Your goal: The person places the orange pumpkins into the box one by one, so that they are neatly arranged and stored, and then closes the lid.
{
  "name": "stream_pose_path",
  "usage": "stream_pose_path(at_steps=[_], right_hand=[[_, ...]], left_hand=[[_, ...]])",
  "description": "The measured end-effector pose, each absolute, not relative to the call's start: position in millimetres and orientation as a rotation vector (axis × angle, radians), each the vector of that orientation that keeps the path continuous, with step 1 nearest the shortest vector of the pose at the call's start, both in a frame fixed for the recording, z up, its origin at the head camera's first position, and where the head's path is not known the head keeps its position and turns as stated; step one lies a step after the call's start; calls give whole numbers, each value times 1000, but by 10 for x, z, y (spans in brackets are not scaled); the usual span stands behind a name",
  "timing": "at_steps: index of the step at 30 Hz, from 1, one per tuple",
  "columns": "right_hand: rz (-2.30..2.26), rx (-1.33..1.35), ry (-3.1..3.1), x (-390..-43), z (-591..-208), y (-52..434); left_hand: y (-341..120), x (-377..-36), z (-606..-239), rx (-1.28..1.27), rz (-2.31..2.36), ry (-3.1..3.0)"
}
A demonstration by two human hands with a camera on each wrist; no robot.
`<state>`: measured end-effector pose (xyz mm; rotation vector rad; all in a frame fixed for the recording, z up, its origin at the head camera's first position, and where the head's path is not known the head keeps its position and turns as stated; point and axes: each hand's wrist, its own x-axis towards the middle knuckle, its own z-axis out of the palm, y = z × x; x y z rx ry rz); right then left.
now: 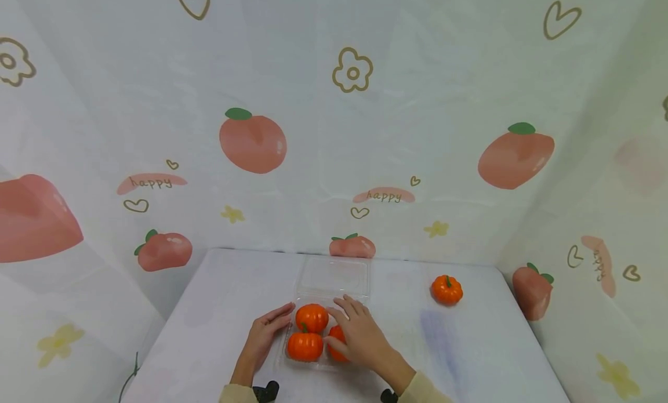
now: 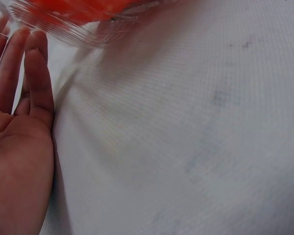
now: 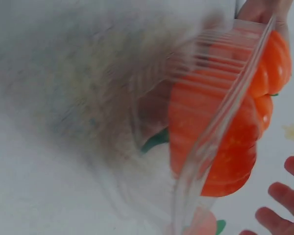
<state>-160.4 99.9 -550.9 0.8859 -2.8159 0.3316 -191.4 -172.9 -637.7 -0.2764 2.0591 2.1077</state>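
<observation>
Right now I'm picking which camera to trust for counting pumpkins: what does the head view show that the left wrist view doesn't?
Only the head view shows the whole scene: three pumpkins in the clear container, its open lid, a fourth pumpkin alone on the table, and the right hand over the container. Only the left wrist view shows the ribbed container wall up close. Both show the left hand beside the container with fingers straight.
</observation>
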Motion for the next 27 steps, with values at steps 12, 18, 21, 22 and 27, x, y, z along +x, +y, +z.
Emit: stream_pose_path(at_steps=[12, 18, 21, 22, 27], right_hand=[[382, 713, -2852, -1674, -5605, 1214], [378, 604, -2902, -1748, -5638, 1317], [382, 564, -2923, -1791, -5661, 1371], [385, 552, -2929, -1805, -5666, 1391], [378, 492, -2934, -1862, -5680, 1496]], left_hand=[[-1716, -1914, -6360, -290, 2106, 2058], [-1708, -1912, -6345, -301, 2097, 2056], [-1711, -1914, -6348, -302, 2102, 2051], [-1712, -1915, -6351, -301, 2099, 2053], [-1721, -1918, -6366, -299, 2111, 2034]])
